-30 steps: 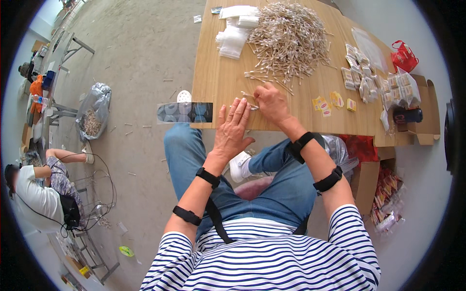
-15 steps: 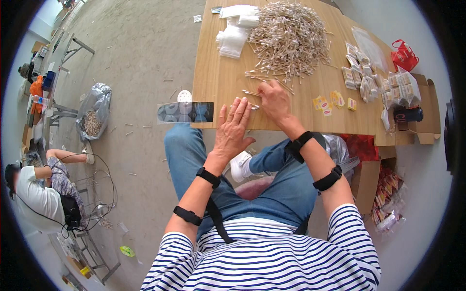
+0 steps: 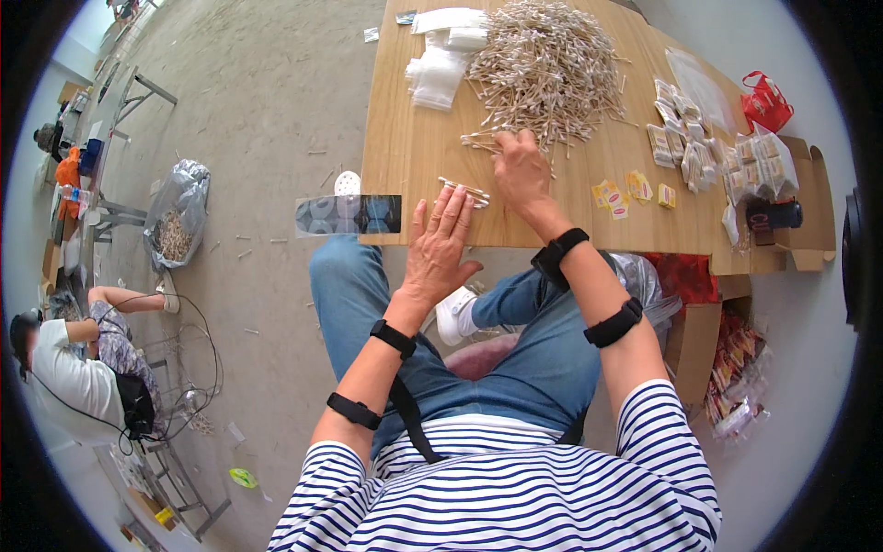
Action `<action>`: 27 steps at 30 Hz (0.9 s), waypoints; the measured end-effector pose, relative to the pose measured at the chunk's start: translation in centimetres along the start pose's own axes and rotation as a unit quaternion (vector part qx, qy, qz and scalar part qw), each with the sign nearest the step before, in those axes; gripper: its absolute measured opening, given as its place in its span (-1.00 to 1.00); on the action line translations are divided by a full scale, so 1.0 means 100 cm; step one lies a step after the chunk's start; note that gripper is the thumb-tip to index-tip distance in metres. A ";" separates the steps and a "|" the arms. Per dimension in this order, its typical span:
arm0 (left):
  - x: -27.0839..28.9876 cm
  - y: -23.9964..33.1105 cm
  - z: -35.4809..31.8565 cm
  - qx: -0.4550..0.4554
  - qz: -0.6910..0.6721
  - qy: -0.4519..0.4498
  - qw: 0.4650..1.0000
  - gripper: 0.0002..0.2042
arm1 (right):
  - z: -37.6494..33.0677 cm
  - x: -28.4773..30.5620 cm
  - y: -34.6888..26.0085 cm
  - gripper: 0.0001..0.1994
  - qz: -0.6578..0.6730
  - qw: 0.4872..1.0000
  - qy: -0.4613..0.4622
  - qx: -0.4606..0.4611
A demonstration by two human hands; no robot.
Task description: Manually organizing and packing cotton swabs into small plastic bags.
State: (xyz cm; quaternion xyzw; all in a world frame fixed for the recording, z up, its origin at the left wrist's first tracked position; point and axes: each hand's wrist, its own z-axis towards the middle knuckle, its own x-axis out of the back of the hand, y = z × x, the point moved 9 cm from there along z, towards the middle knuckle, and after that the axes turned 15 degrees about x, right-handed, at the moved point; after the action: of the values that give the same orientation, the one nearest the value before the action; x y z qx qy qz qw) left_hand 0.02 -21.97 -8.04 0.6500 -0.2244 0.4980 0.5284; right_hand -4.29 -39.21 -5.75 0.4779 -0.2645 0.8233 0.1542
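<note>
Left hand (image 3: 440, 247) flat on table (image 3: 405, 156) edge, fingers spread wide, holding nothing. Small bunch of sticks (image 3: 464, 190) just past its fingertips. Right hand (image 3: 521, 172) reaches to near edge of big stick pile (image 3: 547, 64), fingers curled on a few sticks there. White bags (image 3: 440, 64) left of pile. Yellow packets (image 3: 630, 190) right of right hand.

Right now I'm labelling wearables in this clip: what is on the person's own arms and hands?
Both hands are bare. The left arm has two black bands, at wrist and mid-forearm; the right arm has the same pair. Short navy-and-white striped sleeves end above the elbows.
</note>
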 end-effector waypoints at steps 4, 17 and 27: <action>-0.001 -0.001 0.000 0.002 0.000 -0.001 1.000 0.11 | -0.001 -0.019 0.001 -0.91 -0.009 0.997 -0.077 -0.003; 0.000 -0.001 -0.001 0.000 -0.002 0.005 1.000 0.12 | -0.008 0.011 0.005 -0.95 0.013 1.000 -0.014 0.000; 0.001 -0.002 0.000 -0.004 -0.004 0.012 1.000 0.09 | -0.020 -0.009 -0.033 -0.96 0.121 0.992 -0.014 0.035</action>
State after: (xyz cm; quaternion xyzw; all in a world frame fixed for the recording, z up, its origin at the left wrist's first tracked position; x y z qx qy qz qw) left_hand 0.18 -21.88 -8.03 0.6429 -0.2178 0.5024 0.5356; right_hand -3.55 -35.37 -6.40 0.4589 -0.2936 0.8379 0.0335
